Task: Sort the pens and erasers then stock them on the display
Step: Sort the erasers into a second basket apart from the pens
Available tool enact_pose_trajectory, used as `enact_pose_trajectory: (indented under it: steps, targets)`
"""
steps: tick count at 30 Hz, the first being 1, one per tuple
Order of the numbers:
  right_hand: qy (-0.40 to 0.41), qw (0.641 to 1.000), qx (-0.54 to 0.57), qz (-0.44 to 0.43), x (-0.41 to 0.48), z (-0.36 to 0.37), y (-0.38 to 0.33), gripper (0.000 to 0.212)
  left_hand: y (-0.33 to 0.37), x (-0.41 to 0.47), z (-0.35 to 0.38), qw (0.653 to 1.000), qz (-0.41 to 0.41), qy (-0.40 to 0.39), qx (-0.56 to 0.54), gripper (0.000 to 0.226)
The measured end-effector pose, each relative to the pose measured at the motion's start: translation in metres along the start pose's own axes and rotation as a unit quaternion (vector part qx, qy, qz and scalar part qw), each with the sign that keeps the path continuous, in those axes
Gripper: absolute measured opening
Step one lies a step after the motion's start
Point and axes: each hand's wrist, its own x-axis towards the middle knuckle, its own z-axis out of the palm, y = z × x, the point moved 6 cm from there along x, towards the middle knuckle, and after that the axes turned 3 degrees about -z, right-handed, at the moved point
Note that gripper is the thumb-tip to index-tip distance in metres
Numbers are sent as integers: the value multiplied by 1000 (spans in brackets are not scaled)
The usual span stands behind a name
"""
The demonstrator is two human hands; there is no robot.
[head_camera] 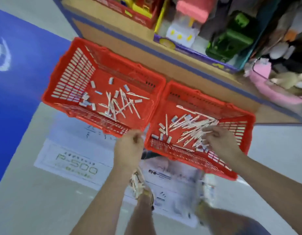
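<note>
Two red plastic baskets stand side by side on the floor. The left basket [65,85] holds scattered white pens [119,104] and small erasers [86,100]. The right basket [238,150] holds a bigger heap of pens [189,126] and a few erasers [161,134] near its front left corner. My right hand [221,141] reaches into the right basket with its fingers curled down into the pen heap; what it grips is blurred. My left hand [129,148] hovers at the gap between the two baskets with its fingers curled; whether it holds anything is not visible.
A shelf unit [146,56] rises just behind the baskets, stocked with boxed toys [231,39] and plush items [282,82]. Printed paper sheets [74,163] lie on the floor under my arms. A blue floor area [16,82] lies to the left. My legs and shoes show at the bottom.
</note>
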Motion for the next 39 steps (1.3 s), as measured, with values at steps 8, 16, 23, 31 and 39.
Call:
enact_pose_trajectory:
  steps: [8,16,23,31,39]
  targets:
    - [145,986,74,42,89,54,84,10,40,99,99,966,217,-62,129,21]
    - [212,975,-66,35,191,39,213,43,1,169,292,877,322,-172,313,23]
    - [236,948,-198,75,244,21,246,61,-28,209,361,815,321,-132,464,24]
    - [175,964,-155,129,255,8,259,41,-41,214,375,824,251,-169,479,30]
    - [240,967,9,85,252,4,262,24,-14,189,351,761,297,-204,539,23]
